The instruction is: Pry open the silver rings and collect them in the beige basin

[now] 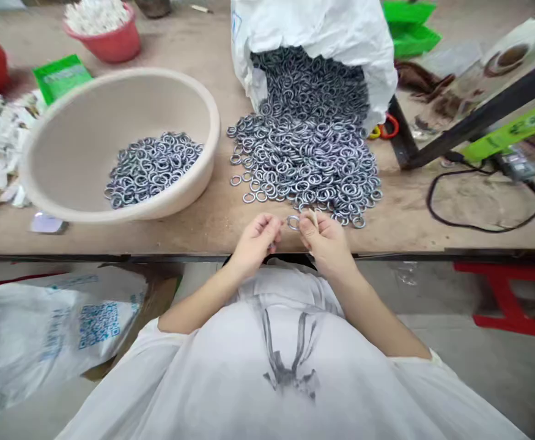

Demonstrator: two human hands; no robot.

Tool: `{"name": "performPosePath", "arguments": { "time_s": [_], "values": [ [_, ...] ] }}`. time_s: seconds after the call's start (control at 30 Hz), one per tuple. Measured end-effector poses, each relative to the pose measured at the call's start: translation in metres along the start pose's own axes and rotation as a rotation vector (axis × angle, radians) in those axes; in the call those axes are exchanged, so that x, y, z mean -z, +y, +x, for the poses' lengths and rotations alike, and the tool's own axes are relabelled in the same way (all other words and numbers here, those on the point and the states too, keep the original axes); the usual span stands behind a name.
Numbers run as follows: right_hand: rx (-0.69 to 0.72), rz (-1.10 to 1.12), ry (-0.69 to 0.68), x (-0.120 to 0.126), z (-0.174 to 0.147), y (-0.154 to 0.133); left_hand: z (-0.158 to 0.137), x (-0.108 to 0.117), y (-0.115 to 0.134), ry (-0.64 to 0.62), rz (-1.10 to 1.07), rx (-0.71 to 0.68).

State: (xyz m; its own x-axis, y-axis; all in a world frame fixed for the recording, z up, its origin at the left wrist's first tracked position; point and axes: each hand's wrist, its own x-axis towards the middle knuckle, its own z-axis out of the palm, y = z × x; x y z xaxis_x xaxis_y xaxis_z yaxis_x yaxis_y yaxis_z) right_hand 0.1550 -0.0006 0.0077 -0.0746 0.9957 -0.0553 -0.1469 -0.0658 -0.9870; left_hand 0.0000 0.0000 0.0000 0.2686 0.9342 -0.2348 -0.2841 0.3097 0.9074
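Over the table's front edge, my right hand pinches a grey ring by its right side. A small beige piece shows between that hand's thumb and fingers; its kind is unclear. My left hand is just left of the ring, fingers curled together, and whatever they may hold is hidden. Right behind both hands spreads a heap of grey rings, spilling from a white sack that lies open toward me. To the left, a large beige basin holds many similar rings.
White pieces lie at the far left, near a green packet and a pink bowl. On the right are a black metal bar, a black cable and red scissor handles. A red stool stands below.
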Motion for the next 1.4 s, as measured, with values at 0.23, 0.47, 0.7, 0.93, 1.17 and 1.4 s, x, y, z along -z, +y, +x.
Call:
{"name": "performPosePath", "arguments": {
  "time_s": [0.23, 0.47, 0.7, 0.93, 1.17, 1.4],
  "values": [
    [0.018, 0.066, -0.012, -0.031, -0.007, 0.002, -0.006, -0.009, 0.002, 0.015, 0.027, -0.115],
    [0.326, -0.377, -0.035, -0.011, -0.005, -0.006, -0.005, -0.009, 0.009, -0.009, -0.173, -0.005],
    [0.574, -0.781, -0.118, -0.005, -0.009, -0.006, -0.008, -0.014, 0.014, 0.030, -0.273, 0.042],
    [0.559, -0.800, -0.113, -0.007, -0.011, -0.007, -0.009, -0.014, 0.011, -0.005, -0.279, 0.031],
    [0.411, -0.720, -0.149, -0.005, -0.004, -0.005, -0.015, -0.006, 0.009, -0.063, -0.233, 0.014],
    [0.408, -0.683, -0.029, -0.011, 0.010, -0.008, -0.020, 0.001, 0.020, 0.044, -0.283, 0.026]
  ]
}}
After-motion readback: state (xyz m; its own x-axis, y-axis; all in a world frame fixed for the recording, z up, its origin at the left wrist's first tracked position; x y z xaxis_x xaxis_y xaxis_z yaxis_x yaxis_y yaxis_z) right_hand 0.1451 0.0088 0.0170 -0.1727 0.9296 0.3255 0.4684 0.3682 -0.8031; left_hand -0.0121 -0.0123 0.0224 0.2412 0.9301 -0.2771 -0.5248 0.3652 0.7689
